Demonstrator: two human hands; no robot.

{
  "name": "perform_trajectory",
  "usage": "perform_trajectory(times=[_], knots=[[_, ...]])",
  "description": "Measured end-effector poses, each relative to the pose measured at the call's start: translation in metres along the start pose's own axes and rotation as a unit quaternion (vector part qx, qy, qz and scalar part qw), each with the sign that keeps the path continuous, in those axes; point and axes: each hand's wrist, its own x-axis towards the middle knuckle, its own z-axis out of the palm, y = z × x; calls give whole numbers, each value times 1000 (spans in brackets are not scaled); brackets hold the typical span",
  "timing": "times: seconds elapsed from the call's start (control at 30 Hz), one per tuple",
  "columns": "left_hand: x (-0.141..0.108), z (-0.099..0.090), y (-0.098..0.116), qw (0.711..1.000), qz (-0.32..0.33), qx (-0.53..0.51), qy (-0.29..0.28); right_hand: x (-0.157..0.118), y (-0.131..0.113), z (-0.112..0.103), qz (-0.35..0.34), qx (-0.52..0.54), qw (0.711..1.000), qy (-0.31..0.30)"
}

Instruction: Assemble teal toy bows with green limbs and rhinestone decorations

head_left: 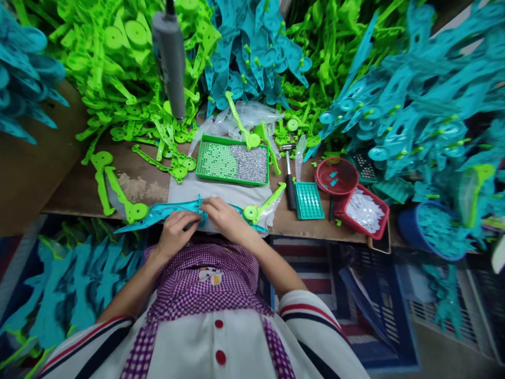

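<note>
A long blue plastic piece [160, 212] lies crosswise near the bench's front edge, over a white cloth [183, 190]. Round green parts with arms, one at the left [137, 211] and one at the right [251, 213], are on its two ends. My left hand [178, 229] is closed on the blue piece left of its middle, fingers curled. Just to the right, my right hand [221, 215] has its fingertips pressed together at the middle of the blue piece, by a small upright blue part [199, 200]. Anything small between the fingertips is hidden.
Behind the hands sits a green tray [200, 171] of small metal pieces. A hammer [290, 184], teal tray [310, 201], red bowls [337, 176] and blue bucket [412, 226] stand right. Green [98, 63] and blue [426, 95] parts pile behind. A grey tool [170, 66] hangs above.
</note>
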Motion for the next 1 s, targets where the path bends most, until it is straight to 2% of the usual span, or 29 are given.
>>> perform_trajectory(times=[0.1,0.2,0.23,0.27,0.33,0.43,0.5,0.6,0.73,0.8,0.87,0.93,1.0], knots=[[6,-27,-2,998,2,-43,-44,-27,-23,18,-24,-78,996,31],[39,-46,9,998,36,-48,-14,-34,-36,29,-51,-127,990,19],[54,-46,15,996,63,-45,-38,-33,-38,31,-59,-140,988,11],[69,-43,22,991,96,-42,-88,-31,-40,32,-67,-150,986,3],[97,-28,33,960,165,-19,-227,-27,-42,33,-81,-161,984,-13],[123,0,37,883,261,57,-385,-24,-44,31,-80,-173,981,-17],[127,15,34,840,309,83,-438,-26,-45,29,-69,-179,981,-9],[127,25,29,819,344,81,-452,-29,-47,25,-60,-169,984,-9],[136,24,28,824,326,59,-460,-34,-46,23,-50,-159,986,9],[143,21,23,852,273,30,-445,-39,-41,23,-40,-152,987,28],[147,18,13,894,208,17,-397,-44,-32,23,-21,-124,990,61],[145,16,0,927,153,17,-343,-48,-16,22,13,-61,992,110],[138,13,-11,945,113,14,-305,-49,2,19,59,22,987,151]])
